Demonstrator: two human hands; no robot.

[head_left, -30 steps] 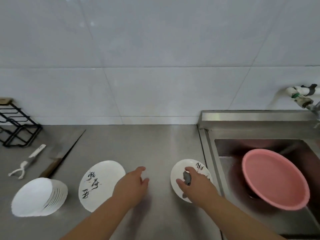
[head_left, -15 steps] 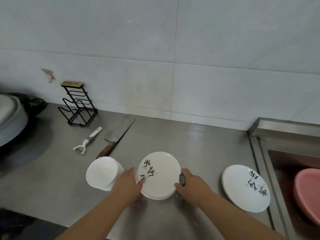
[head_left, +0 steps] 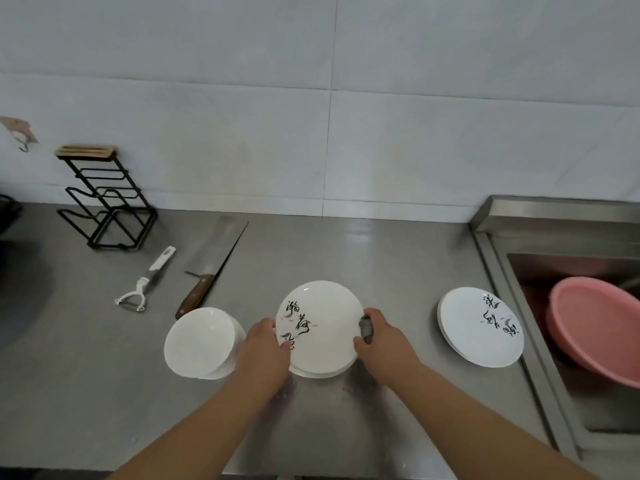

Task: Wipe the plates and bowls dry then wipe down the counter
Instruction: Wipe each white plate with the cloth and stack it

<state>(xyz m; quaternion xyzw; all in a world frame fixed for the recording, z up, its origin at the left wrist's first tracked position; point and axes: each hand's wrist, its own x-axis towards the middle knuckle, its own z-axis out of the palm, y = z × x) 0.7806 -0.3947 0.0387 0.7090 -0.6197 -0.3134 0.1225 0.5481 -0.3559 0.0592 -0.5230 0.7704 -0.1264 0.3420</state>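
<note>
A white plate with black brush writing tops a short stack of plates in the middle of the steel counter. My left hand grips its left rim, thumb on top. My right hand holds the right rim and pinches a small grey cloth against it. To the left stands a stack of plain white bowls. To the right lies another stack of written plates.
A cleaver and a white peeler lie behind the bowls. A black wire rack stands at the back left by the tiled wall. The sink at the right holds a pink basin.
My view has swung left from the sink. Both hands left the right-hand plates and took hold of the rims of the middle plate. The grey cloth stayed in my right hand.
</note>
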